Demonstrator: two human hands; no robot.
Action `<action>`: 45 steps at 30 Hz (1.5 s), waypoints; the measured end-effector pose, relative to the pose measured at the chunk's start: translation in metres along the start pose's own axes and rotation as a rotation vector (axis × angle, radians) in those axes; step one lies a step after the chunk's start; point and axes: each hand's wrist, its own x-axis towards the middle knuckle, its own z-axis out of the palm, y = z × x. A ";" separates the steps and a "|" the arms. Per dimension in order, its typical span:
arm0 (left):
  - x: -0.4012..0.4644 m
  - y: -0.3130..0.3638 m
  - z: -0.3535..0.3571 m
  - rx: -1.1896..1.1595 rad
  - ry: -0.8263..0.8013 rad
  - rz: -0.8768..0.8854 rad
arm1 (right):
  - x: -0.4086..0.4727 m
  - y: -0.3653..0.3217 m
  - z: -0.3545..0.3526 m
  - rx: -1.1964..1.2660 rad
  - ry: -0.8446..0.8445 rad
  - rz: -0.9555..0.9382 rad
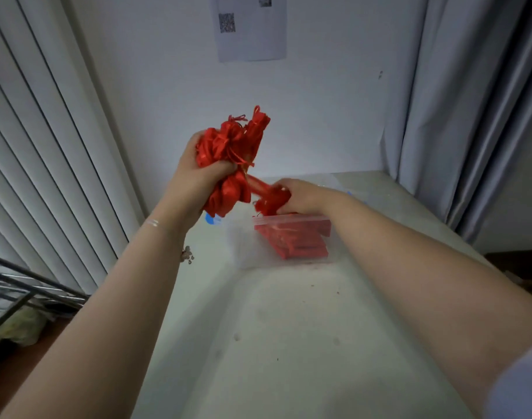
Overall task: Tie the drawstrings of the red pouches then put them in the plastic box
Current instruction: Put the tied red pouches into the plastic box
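Red pouches (233,146) are bunched in a thick bundle in the left hand (195,173), which is raised above the white table (289,328) with its fingers curled tightly round the bundle's middle. The bundle's long axis runs roughly upright, leaning a little to the right at the top: gathered mouths and loose drawstring loops fan out above the fist, and the pouch bodies hang below it toward the wrist. From the lower part of the bundle one single pouch (267,196) stretches out to the right and slightly downward, its long axis slanting from the left fist to the right hand (301,196). The right hand sits lower than the left and a little beyond it, with its fingers closed round the far end of that pouch; the grip itself is partly blurred. The two hands are apart, joined only by the stretched pouch.

Directly beneath the right hand, on the table, stands the clear plastic box (292,220), holding a layer of flat red pouches (298,243) that lie lengthwise away from the wrist. A blue patch (212,219) shows just under the left hand. A thin bracelet (156,222) circles the left wrist. Behind both hands, a paper with a QR code (251,27) hangs on the wall, with grey curtains (470,116) out past the right hand.
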 end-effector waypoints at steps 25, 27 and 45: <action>0.021 -0.093 0.039 1.268 -0.180 0.099 | -0.035 0.200 0.001 -0.075 0.615 0.289; 0.017 -0.102 0.040 1.241 -0.065 0.173 | -0.033 0.212 0.002 -0.263 0.418 0.310; 0.014 -0.111 0.041 1.100 0.165 0.293 | -0.038 0.193 0.004 -0.325 0.602 0.459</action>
